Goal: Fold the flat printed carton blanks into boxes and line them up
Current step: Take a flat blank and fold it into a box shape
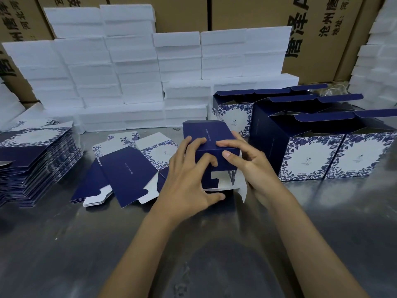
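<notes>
Both hands on half-folded navy printed carton box (209, 145).
Left hand (189, 179) and right hand (253, 166) fingers curled, gripping it above grey metal counter (214, 244).

White foam blocks (133, 67) stacked at back, brown printed shipping cartons (182, 14) behind, seemingly metal tabletop (64, 244)

Dull grey metal bench (64, 244), scuffed, faintly reflective under dim light. Behind, stacked white foam blocks (120, 67) in uneven tiers. Further back, tall brown corrugated cartons (232, 11) with black Chinese lettering.
</notes>
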The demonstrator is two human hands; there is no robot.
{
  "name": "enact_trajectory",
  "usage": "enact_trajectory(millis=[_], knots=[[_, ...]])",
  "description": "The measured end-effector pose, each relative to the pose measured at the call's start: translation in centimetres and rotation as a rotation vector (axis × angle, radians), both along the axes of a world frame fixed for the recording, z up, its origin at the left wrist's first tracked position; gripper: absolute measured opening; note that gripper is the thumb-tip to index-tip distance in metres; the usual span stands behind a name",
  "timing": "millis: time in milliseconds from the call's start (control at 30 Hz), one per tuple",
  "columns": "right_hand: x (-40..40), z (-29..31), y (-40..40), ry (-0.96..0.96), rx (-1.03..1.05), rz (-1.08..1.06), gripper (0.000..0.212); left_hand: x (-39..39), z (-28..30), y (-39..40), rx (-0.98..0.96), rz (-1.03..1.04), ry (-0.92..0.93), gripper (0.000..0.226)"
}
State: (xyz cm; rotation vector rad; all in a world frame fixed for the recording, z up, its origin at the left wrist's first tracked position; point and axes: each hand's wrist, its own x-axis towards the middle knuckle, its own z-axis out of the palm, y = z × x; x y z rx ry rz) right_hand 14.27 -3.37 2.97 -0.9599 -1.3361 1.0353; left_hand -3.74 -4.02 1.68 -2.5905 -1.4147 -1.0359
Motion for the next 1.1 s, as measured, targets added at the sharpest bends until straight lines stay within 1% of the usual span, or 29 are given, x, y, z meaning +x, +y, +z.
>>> enact_trajectory(millis=[33,67,167,233,267,333,400,433,500,567,633,700,767,867,967,1100], knots=[[0.0,0.0,0.0,0.006,-0.007,0.014,0.033,0.0,-0.2,0.1,0.031,0.028,0.018,0.053],[0.1,0.0,0.0,0.03,-0.02,0.036,0.034,0.0,-0.4,0.2,0.075,0.054,0.0,0.046],[0.4,0.0,0.2,0.164,-0.065,0.122,0.035,-0.3,-0.6,0.6,0.169,0.102,-0.111,0.03],[0.9,-0.1,0.5,0.225,-0.106,0.133,0.049,-0.2,-0.7,0.7,0.172,0.115,-0.127,0.027],[1.2,-0.3,0.7,0.213,-0.141,0.126,0.06,-0.2,-0.8,0.8,0.172,0.117,-0.121,0.026],[1.5,-0.9,0.6,0.104,-0.214,0.153,0.077,-0.1,-0.9,0.9,0.185,0.109,-0.107,0.027],[1.3,-1.4,0.3,-0.017,-0.222,0.255,0.084,-0.1,-1.0,1.0,0.19,0.078,-0.154,0.038],[1.1,-1.6,0.2,-0.068,-0.203,0.286,0.083,-0.1,-1.0,1.0,0.173,0.064,-0.219,0.048],[0.8,-1.7,0.3,-0.108,-0.187,0.276,0.08,0.0,-1.0,1.0,0.092,0.072,-0.4,0.075],[0.5,-2.0,0.5,-0.113,-0.201,0.209,0.082,-0.2,-1.0,1.1,-0.059,0.094,-0.555,0.101],[0.1,-2.5,0.7,-0.124,-0.208,0.129,0.082,-0.6,-1.0,1.4,-0.229,0.088,-0.641,0.114],[-0.3,-3.0,0.9,-0.132,-0.192,0.062,0.077,-1.1,-1.1,1.6,-0.349,0.065,-0.678,0.112],[-0.8,-3.4,1.1,-0.131,-0.161,-0.01,0.069,-1.3,-1.4,1.7,-0.408,0.076,-0.668,0.107],[-1.2,-3.9,1.5,-0.085,-0.125,-0.101,0.05,-1.1,-1.6,1.7,-0.451,0.095,-0.623,0.101],[-1.6,-4.4,1.6,-0.069,-0.092,-0.178,0.034,-1.0,-1.4,1.7,-0.471,0.085,-0.639,0.101],[-1.8,-4.4,1.6,-0.138,-0.082,-0.299,0.029,-0.6,-1.3,1.7,-0.521,0.057,-0.711,0.102]])
